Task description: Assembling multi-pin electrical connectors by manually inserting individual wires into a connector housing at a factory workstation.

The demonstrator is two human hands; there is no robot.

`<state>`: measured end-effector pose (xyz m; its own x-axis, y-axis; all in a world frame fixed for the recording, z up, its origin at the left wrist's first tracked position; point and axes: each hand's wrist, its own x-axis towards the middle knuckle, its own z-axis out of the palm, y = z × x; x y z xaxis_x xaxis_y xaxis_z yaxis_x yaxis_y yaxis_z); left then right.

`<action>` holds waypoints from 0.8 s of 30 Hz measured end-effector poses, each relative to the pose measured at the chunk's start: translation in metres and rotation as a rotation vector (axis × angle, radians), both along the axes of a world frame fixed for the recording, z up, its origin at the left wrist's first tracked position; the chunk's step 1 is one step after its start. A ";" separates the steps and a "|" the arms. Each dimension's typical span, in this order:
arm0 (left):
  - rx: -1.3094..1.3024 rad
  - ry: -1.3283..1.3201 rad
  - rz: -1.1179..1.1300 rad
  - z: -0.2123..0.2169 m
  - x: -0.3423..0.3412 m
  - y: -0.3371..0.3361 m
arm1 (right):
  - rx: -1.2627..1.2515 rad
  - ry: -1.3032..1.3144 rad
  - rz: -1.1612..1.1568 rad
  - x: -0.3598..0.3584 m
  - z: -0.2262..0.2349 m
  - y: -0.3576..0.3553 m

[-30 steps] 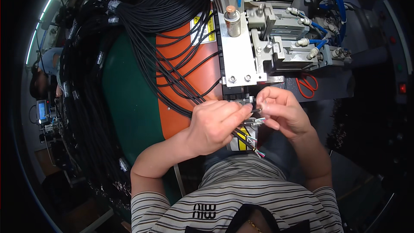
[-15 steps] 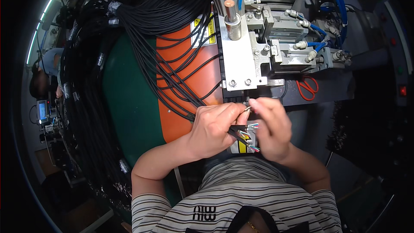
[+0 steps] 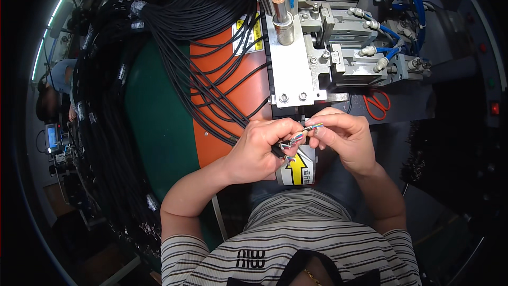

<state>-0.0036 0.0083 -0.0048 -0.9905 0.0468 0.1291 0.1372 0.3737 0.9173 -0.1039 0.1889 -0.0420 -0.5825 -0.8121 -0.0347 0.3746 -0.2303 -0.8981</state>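
My left hand [image 3: 258, 151] is closed around several black cables [image 3: 225, 118] in front of the machine. From its fingers the stripped ends show thin coloured wires [image 3: 289, 158], some pointing right and some bent downward. One cable's wire end [image 3: 316, 126], with yellow, blue and pale strands, sticks out between both hands. My right hand [image 3: 346, 140] pinches that end between thumb and forefinger, its other fingers curled below. Just under the hands is a white label with a yellow arrow [image 3: 298, 168].
Ahead stands a metal machine [image 3: 293, 69] with pneumatic cylinders and blue hoses [image 3: 418, 0]. Red-handled scissors [image 3: 377, 105] lie to its right. A thick bundle of black cables [image 3: 206, 5] lies over the orange and green surface [image 3: 156, 127]. Another person [image 3: 58, 82] is at the far left.
My right hand has closed in on a wire end, whose coloured strands now show spread out. The cable ends in my left hand have shifted up and left, uncovering more of the arrow label.
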 end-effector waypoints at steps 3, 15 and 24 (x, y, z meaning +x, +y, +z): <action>0.048 -0.064 -0.029 -0.001 -0.001 -0.003 | -0.031 0.139 -0.025 -0.003 -0.003 -0.001; -0.675 0.169 0.123 0.000 0.009 0.016 | 0.527 1.325 -0.144 -0.003 0.023 -0.005; -0.731 0.201 0.061 -0.001 0.008 0.012 | 0.493 1.269 -0.179 -0.002 0.012 -0.004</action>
